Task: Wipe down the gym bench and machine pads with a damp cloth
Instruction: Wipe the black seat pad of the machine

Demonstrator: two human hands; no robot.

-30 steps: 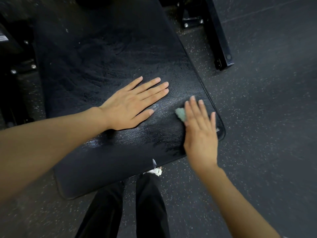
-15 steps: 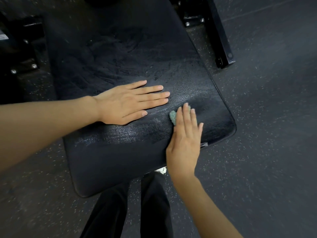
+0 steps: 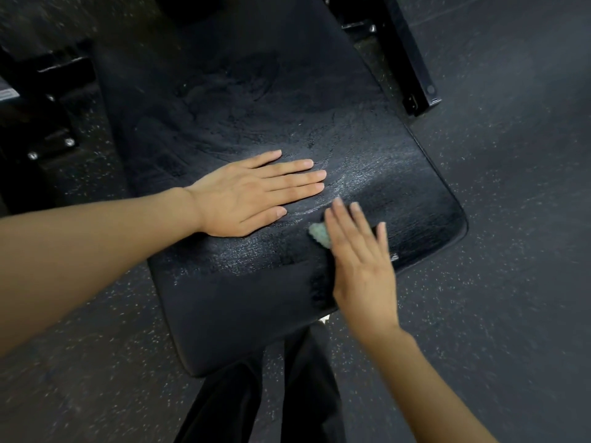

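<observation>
The left hand (image 3: 243,195) lies flat on the black padded bench (image 3: 240,298), fingers straight and close together. Just beside it, the right hand (image 3: 361,260), slightly blurred, presses a small pale green cloth (image 3: 319,235) onto the pad with straight fingers, and only the cloth's edge shows. Wet streaks shine around both hands. Black trousers (image 3: 307,394) stand on the speckled floor (image 3: 495,219).

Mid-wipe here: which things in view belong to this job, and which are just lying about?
Belong to the job:
black textured padded gym bench
small pale green cloth
right hand, pressing the cloth flat on the bench
left hand, flat on the bench

Just about:
black steel frame bar
black bolted machine base at left
dark speckled rubber floor
</observation>
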